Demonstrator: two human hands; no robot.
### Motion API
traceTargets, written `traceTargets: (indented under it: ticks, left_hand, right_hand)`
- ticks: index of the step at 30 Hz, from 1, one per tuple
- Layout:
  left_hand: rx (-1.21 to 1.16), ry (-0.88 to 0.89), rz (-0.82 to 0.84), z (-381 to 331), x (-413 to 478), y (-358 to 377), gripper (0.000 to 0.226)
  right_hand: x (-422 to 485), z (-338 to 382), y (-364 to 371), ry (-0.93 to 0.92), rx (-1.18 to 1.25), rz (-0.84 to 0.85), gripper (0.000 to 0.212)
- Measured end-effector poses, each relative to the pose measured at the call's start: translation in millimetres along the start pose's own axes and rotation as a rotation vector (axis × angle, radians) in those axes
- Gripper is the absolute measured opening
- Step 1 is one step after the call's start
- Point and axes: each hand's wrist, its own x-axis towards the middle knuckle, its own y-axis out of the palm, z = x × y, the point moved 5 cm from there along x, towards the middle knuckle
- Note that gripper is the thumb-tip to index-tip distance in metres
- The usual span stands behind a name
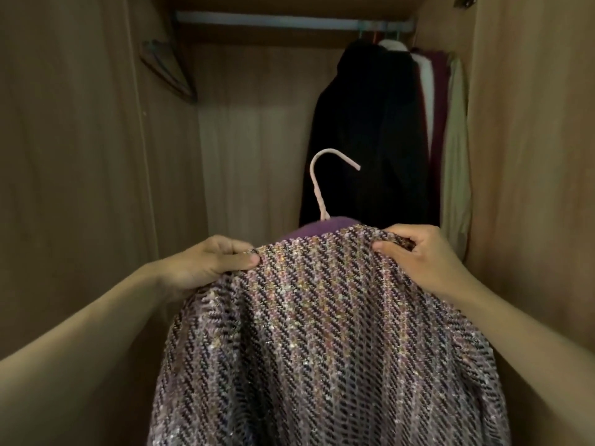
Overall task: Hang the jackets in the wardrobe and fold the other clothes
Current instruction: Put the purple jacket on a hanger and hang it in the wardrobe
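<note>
Inside wardrobe point(80, 156) opening, ctr: tweed jacket point(322, 333), pink/purple/black weave w/ sparkle, held up on pink hanger point(318, 196); hook upright, well below rail point(273, 25), not on it.
L hand point(206, 262): pinches jacket's top edge, left end; thumb on front, fingers curled behind.
R hand point(421, 255): pinches top edge, right end; thumb on front, fingers curled over.
Lining point(322, 231): purple, shows at collar.
Rail, R end: black coat point(367, 140), then white, maroon & beige garments point(455, 149).
L wall, high: spare hangers point(167, 69).

Single head view, looking forward and slightly down into the wardrobe point(528, 188); close behind the hands, jacket point(322, 333) nearest
</note>
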Motion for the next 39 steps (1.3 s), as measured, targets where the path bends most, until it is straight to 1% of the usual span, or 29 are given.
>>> traceTargets:
  ticks: [1,2,4,5,6,8,11,13,15,17,19,21,22,24,26,27,29,31,36,37,39]
  left_hand:
    - [0.096,0.033,-0.025,0,2,0,0.023]
    - [0.252,0.080,-0.085,0,3,-2,0.024]
    - [0.609,0.179,-0.258,-4,2,-4,0.019]
    - [0.732,0.230,-0.352,-6,0,-4,0.020]
    - [0.793,0.272,-0.441,-8,-4,-4,0.024]
    - [0.781,0.333,-0.566,-11,-13,-4,0.029]
    - [0.778,0.372,-0.686,-10,-26,-10,0.037]
    - [0.828,0.361,-0.793,-9,-34,-18,0.045]
    - [0.828,0.342,-0.881,-9,-42,-26,0.049]
    - [0.789,0.367,-0.929,-12,-48,-30,0.042]
    - [0.736,0.398,-0.947,-14,-51,-34,0.030]
    - [0.669,0.419,-0.910,-14,-52,-41,0.020]
    - [0.621,0.425,-0.864,-14,-51,-45,0.018]
    - [0.432,0.412,-0.720,-12,-49,-50,0.011]
    - [0.207,0.357,-0.563,-10,-48,-51,0.003]
    - [0.137,0.319,-0.493,-9,-46,-51,0.003]
    - [0.075,0.247,-0.380,-5,-43,-53,0.010]
    - [0.035,0.199,-0.309,-3,-40,-53,0.015]
    - [-0.090,0.161,-0.162,-7,-27,-41,0.042]
    - [-0.097,0.163,-0.130,-10,-23,-36,0.042]
    - [-0.030,0.166,-0.083,-18,-14,-23,0.029]
  right_hand:
    - [-2,-3,0,-0.001,-0.009,-0.027,0.012]
    - [-3,-5,-1,0.001,-0.011,-0.056,0.011]
    - [-4,-8,-4,0.005,-0.013,-0.112,0.008]
    - [-3,-9,-5,0.006,-0.016,-0.133,0.008]
    - [-3,-11,-7,0.011,-0.015,-0.149,0.007]
    - [-1,-10,-10,0.022,0.005,-0.180,0.006]
    - [2,-6,-16,0.019,0.011,-0.235,0.007]
    - [4,-3,-18,0.014,0.005,-0.262,0.009]
    - [5,-1,-18,0.015,-0.015,-0.276,0.009]
    - [6,1,-17,0.024,-0.031,-0.280,0.010]
    - [6,3,-17,0.031,-0.030,-0.278,0.011]
    - [6,3,-17,0.039,-0.024,-0.271,0.011]
    - [6,3,-17,0.039,-0.019,-0.267,0.011]
    - [6,4,-19,0.032,0.006,-0.254,0.009]
    - [6,6,-21,0.020,0.030,-0.234,0.009]
    - [6,7,-22,0.016,0.041,-0.216,0.009]
    - [4,8,-23,0.021,0.079,-0.171,0.010]
    - [1,7,-24,0.027,0.107,-0.130,0.011]
    - [-11,9,-30,0.005,0.137,-0.094,0.017]
    - [-13,8,-31,0.005,0.143,-0.093,0.017]
    - [-16,7,-27,0.010,0.157,-0.085,0.014]
